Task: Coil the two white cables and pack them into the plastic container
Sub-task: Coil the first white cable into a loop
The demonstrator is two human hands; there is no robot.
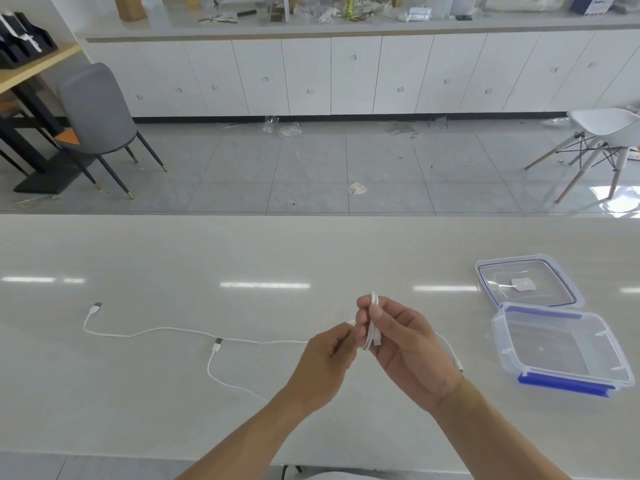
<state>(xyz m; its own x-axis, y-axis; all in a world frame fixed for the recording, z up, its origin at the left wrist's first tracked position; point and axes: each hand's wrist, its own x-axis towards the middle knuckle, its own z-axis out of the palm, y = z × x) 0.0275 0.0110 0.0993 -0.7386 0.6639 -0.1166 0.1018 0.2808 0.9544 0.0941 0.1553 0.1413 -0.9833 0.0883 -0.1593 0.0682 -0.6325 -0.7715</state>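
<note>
My right hand grips a few folded loops of a white cable, held upright above the table. My left hand pinches the same cable just left of the loops. Its free length trails left across the table to a USB plug. A second white cable lies loose on the table with its plug near the first cable; its other end shows right of my right hand. The clear plastic container with blue clips stands open and empty at the right.
The container's clear lid lies flat just behind the container. The white table ends at a far edge, with tiled floor, chairs and white cabinets beyond.
</note>
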